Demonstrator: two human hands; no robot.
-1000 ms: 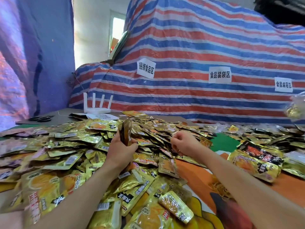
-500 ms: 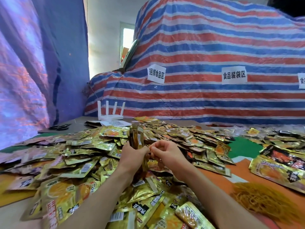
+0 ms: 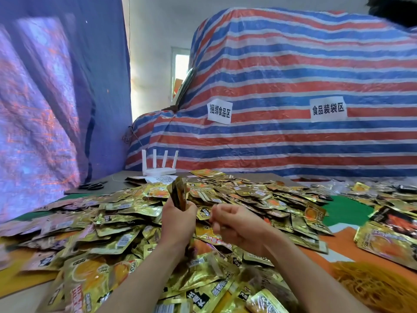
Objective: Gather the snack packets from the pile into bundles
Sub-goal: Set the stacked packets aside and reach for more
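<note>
The left hand [image 3: 178, 222] grips the packet bundle [image 3: 179, 194] upright, long axis vertical. The right hand [image 3: 234, 227] sits just right of it, fingers curled, contents indiscernible.

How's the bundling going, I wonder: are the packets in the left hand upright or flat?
Upright: the left hand grips the packets on end, above the pile.

Upright packet bundle [image 3: 179, 195] in left hand [image 3: 178, 220]

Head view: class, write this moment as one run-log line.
left hand grips upright packet stack | right hand curled beside it, blurred, contents unclear | loose pile underneath
</note>
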